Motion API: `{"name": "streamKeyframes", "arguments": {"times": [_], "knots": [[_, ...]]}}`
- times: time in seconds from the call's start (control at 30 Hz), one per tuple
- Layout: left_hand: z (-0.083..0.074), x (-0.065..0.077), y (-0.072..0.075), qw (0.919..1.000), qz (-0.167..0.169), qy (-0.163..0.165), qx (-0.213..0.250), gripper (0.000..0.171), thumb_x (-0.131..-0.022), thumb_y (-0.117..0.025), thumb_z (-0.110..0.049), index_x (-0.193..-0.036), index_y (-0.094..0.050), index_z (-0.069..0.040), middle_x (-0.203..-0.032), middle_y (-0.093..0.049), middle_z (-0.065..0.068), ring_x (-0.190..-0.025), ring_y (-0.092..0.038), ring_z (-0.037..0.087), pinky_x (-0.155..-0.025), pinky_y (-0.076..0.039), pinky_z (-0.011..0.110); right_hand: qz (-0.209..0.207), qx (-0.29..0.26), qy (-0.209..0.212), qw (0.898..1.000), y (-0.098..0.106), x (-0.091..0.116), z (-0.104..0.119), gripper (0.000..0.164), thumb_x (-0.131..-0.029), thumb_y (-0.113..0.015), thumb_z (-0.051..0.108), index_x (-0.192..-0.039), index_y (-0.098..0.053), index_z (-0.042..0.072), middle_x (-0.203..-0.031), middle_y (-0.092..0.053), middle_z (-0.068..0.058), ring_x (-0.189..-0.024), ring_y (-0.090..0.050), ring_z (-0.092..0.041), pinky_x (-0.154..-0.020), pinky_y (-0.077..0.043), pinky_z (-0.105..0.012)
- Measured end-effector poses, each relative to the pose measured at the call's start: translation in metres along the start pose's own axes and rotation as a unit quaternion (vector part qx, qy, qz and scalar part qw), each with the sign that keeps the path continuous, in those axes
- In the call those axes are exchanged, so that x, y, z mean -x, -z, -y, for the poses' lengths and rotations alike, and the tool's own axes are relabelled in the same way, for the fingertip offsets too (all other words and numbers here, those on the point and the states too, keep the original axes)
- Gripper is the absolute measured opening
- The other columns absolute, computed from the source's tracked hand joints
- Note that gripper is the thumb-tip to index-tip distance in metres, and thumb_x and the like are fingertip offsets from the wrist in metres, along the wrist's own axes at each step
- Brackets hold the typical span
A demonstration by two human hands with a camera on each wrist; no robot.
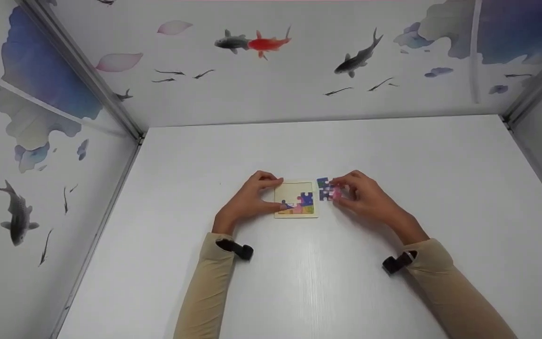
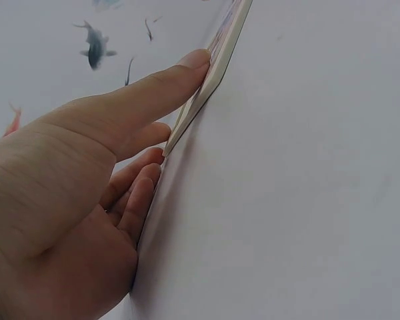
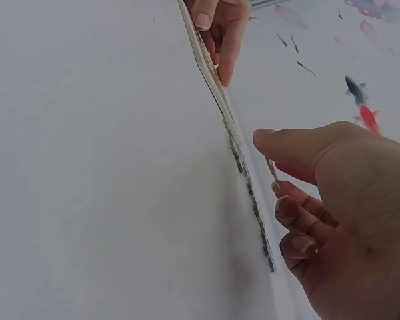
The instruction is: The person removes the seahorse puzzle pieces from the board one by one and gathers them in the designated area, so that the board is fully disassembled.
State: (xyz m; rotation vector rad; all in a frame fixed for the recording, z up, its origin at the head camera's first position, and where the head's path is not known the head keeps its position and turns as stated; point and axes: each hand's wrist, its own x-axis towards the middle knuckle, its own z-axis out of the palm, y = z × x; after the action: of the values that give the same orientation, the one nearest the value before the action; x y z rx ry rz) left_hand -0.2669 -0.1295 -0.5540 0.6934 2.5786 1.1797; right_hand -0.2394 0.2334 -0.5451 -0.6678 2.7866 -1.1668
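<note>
A square wooden puzzle tray (image 1: pixel 294 186) lies on the table, with several coloured pieces (image 1: pixel 306 199) fitted along its bottom and right side. My left hand (image 1: pixel 251 195) holds the tray by its left side, thumb over the lower left and index finger at the upper-left corner. In the left wrist view the thumb (image 2: pixel 167 83) lies on the tray's top face. Right of the tray my right hand (image 1: pixel 364 194) pinches a pink puzzle piece (image 1: pixel 337 192) between thumb and fingers. Beside those fingertips lie loose blue and green puzzle pieces (image 1: pixel 322 183), partly covered by the hand.
The white table (image 1: pixel 271 273) reaches back to a wall (image 1: pixel 299 89) painted with fish and petals. Another painted wall (image 1: pixel 64 188) stands on the left. Small black devices (image 1: pixel 242 250) are strapped at both wrists, over tan sleeves.
</note>
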Motion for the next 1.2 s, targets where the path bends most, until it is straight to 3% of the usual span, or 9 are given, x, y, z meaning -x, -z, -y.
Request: {"name": "streamKeyframes", "arguments": {"times": [0.4,1.2], "knots": [[0.001,0.000,0.000,1.0000,-0.001,0.004,-0.006,0.083,-0.087,-0.092,-0.046,-0.158,-0.058,-0.019,-0.152,-0.051,0.004,-0.144,-0.048,0.023,-0.127,-0.038,0.047,0.029,0.005,-0.051,0.998,0.008,0.012,-0.010,0.050,-0.095,-0.085,0.021,-0.142,-0.069,0.015,-0.117,-0.064,-0.006,-0.097,-0.057,-0.022,-0.081,-0.051,-0.026],[0.004,-0.001,0.000,0.9999,-0.001,-0.010,0.009,0.082,-0.087,-0.092,-0.047,-0.157,-0.059,-0.018,-0.151,-0.052,0.003,-0.143,-0.048,0.023,-0.126,-0.039,0.047,0.024,-0.003,-0.043,0.999,0.008,0.012,-0.011,0.043,-0.099,-0.083,0.025,-0.139,-0.070,0.019,-0.118,-0.067,-0.002,-0.096,-0.058,-0.020,-0.080,-0.050,-0.026]]}}
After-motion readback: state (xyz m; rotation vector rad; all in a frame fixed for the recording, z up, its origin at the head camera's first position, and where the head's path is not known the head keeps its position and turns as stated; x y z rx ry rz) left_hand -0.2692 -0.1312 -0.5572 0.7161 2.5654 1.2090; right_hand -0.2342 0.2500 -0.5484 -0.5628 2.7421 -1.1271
